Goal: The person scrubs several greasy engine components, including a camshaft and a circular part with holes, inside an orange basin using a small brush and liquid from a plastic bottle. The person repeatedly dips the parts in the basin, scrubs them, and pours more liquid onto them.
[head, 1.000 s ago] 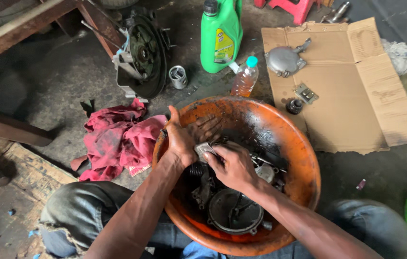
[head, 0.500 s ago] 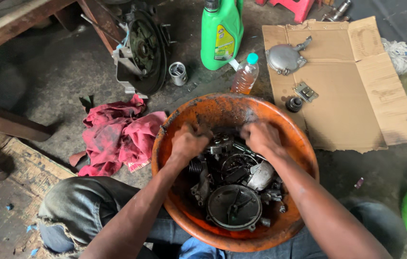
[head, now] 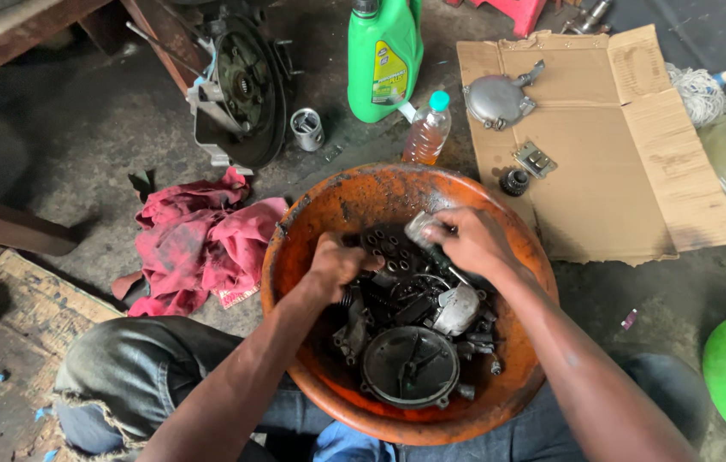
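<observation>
An orange basin (head: 363, 192) rests between my knees and holds several dark, oily engine parts (head: 406, 308), among them a round cover (head: 408, 366) and a pale metal piece (head: 457, 310). My left hand (head: 335, 263) is closed around a dark part at the basin's left side. At the far side of the pile, my right hand (head: 468, 241) grips a small grey object (head: 420, 228) against the parts.
A red rag (head: 196, 244) lies left of the basin. Beyond it stand a green jug (head: 384, 60), a small bottle of amber liquid (head: 427, 130), a metal sleeve (head: 306, 128) and a brake hub assembly (head: 243, 90). Flattened cardboard (head: 611, 162) at right carries a metal cover (head: 497, 100) and small parts.
Both hands moved from the basin's far rim down onto the pile of parts. My right hand now holds the small grey object against them.
</observation>
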